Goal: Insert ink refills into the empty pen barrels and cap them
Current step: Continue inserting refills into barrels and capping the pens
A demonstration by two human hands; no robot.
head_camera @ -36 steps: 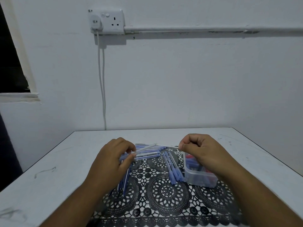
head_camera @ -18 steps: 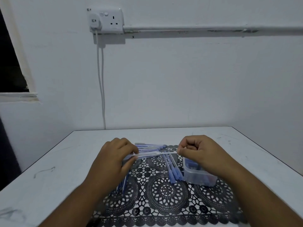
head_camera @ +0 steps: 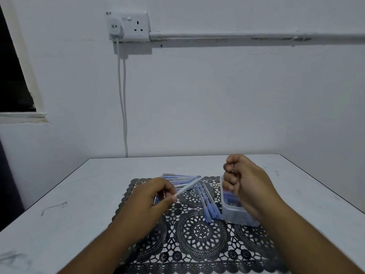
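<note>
1. Head view: my left hand [head_camera: 147,202] pinches a clear pen barrel [head_camera: 188,187] at its near end between thumb and fingers [head_camera: 173,199]; the barrel slants up toward the right, raised over the black lace mat [head_camera: 199,234] on the white bench [head_camera: 79,194].
2. My right hand [head_camera: 245,182] is curled into a fist above the clear plastic tub [head_camera: 235,214]; I cannot tell whether it holds anything.
3. Capped blue pens [head_camera: 207,202] lie fanned just left of the tub; another pile of pens [head_camera: 180,177] lies behind the barrel.
4. The tub holds dark blue pieces, too blurred to name.
5. A wall socket [head_camera: 128,26] with a hanging white cable [head_camera: 122,95] sits behind. No writing is readable.
</note>
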